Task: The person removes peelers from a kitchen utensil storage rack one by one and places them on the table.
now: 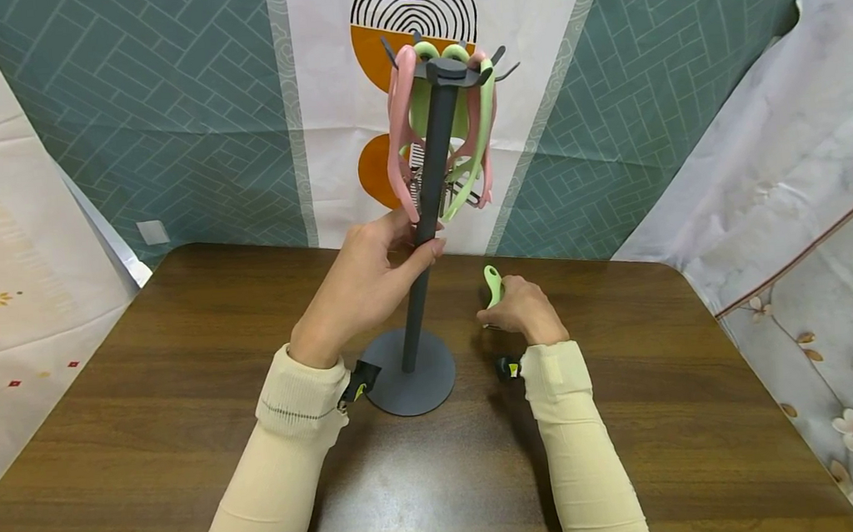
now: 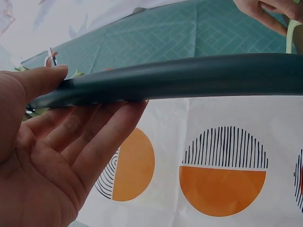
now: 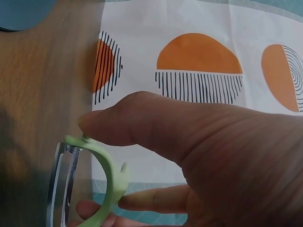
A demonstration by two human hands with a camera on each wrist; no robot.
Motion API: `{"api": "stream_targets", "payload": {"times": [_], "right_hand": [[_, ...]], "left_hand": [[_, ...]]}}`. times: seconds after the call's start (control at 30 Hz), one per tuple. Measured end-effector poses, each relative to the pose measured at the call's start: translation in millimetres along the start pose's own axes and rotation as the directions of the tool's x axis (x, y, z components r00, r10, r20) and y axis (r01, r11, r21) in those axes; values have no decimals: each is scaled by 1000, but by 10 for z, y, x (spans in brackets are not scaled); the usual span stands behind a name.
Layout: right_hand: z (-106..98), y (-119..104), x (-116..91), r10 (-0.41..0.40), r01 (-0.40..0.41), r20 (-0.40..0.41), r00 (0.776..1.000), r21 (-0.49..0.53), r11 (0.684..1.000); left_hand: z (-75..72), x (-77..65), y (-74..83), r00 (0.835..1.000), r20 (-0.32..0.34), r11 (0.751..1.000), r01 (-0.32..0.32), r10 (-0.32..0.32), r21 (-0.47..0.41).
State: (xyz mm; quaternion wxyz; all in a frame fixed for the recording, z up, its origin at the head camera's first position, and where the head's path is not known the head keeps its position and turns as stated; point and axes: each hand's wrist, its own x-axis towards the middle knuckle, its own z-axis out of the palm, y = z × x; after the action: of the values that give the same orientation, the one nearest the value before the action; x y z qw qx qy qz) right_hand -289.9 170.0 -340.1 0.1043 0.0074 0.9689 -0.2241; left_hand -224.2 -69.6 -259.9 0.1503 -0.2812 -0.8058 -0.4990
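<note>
A dark grey utensil stand rises from a round base, with pink utensils and green utensils hanging from hooks at its top. My left hand holds the stand's pole just below the hanging utensils, thumb on one side and fingers on the other. To the right of the base, low over the table, my right hand grips a green peeler. The thumb is at one end of its curved frame, fingers behind it, and the metal blade faces away from the palm. Its looped handle end points toward the wall.
The stand is on a brown wooden table. A patterned cloth hangs behind the table's far edge. White cloth drapes along the left side, and a flowered cloth lines the right.
</note>
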Motion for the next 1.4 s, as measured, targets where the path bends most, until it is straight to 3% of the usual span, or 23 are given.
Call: {"api": "stream_targets", "payload": {"times": [1.4], "right_hand": [[101,90,69,34,-34,26,999,-15,999]], "left_hand": [[-2,-4,9,1000,5,1000,17,-17,-1]]}}
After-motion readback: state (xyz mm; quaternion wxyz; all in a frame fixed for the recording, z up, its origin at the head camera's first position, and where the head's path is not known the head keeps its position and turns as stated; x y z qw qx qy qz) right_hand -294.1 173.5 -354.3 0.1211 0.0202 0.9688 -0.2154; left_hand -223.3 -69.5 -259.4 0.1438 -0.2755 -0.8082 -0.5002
